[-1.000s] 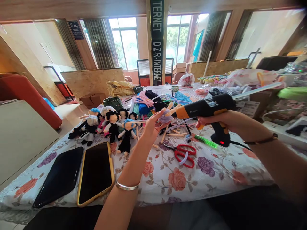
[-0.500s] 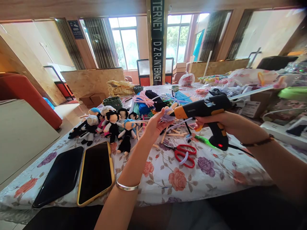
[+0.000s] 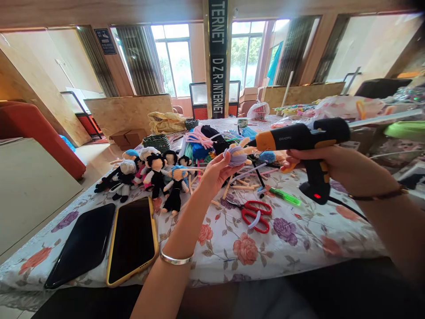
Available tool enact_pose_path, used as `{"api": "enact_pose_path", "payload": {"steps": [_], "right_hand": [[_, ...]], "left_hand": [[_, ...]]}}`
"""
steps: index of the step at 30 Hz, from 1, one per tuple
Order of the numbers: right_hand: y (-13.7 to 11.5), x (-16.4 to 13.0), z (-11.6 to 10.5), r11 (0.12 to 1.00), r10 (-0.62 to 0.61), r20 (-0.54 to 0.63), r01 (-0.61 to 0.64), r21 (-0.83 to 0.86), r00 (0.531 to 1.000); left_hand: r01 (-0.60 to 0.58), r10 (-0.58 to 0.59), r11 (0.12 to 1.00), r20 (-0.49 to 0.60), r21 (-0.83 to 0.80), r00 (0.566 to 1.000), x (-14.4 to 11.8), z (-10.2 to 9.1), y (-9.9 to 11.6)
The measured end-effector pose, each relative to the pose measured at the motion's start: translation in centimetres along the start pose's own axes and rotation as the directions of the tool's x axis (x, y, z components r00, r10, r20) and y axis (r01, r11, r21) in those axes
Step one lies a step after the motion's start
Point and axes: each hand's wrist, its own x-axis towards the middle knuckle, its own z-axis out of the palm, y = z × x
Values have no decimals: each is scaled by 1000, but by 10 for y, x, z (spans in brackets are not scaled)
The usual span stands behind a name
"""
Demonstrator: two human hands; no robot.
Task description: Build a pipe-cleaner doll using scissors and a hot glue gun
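Observation:
Between the fingers of my left hand is a small doll with a lavender body and peach limbs, made of fuzzy pipe cleaner. My right hand grips a black and orange glue gun by its handle, a red light glowing at the base. The gun's nozzle points left at the doll, with a small gap that is hard to judge. Below them on the flowered cloth lie red-handled scissors, with a short lavender piece across one handle, and a green cutter.
Several finished dolls sit in a group at the left. Two phones, one black and one yellow-cased, lie in front of them. Bundles of pipe cleaners and loose peach sticks fill the middle. The gun's cord trails right.
My right hand has drawn the glue gun to the right, away from the doll. The doll has turned slightly in my left hand, showing more of its lavender body.

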Motion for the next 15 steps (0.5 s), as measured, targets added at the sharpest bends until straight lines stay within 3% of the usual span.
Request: {"api": "enact_pose_path", "payload": {"steps": [5,15], "right_hand": [[4,4,-8,996,21,38,-24,81,999],[-8,-11,7,996,87,3,-87,-22,996]], "left_hand": [[-35,35,999,17,9,999,3,-4,-2],[-13,16,998,-58,61,998,3,0,-1]]}}
